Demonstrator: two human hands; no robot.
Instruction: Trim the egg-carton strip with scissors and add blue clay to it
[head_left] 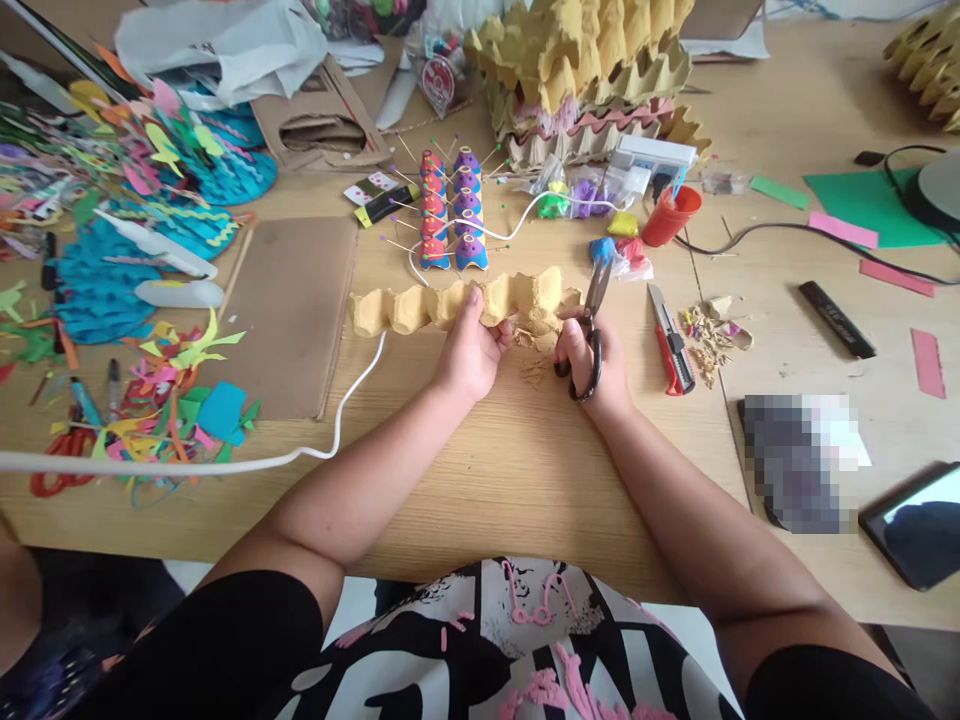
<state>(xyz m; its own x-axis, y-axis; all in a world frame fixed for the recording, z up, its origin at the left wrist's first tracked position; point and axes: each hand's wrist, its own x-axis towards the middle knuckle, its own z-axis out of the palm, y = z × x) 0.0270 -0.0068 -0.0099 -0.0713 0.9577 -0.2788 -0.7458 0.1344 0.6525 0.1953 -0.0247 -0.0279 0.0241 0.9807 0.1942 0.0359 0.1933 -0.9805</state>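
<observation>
A yellow egg carton strip [451,302], one row of cups, lies across the middle in front of me. My left hand [474,348] grips its lower edge, thumb on top. In my right hand [602,360] are black-handled scissors [595,300], blades pointing up and slightly apart, close to the strip's right end. Torn carton scraps [534,368] lie on the table between my hands. Beyond the strip stand two painted egg carton rows, a red and blue one [433,210] and a purple and blue one [469,210], with pins sticking out.
A red box cutter [673,342] lies right of the scissors, beside a pile of scraps [712,340]. A white cable [337,425] runs behind the strip. Stacked egg trays [585,70] stand at the back. Brown cardboard [289,320] and coloured paper cuttings [176,400] are on the left.
</observation>
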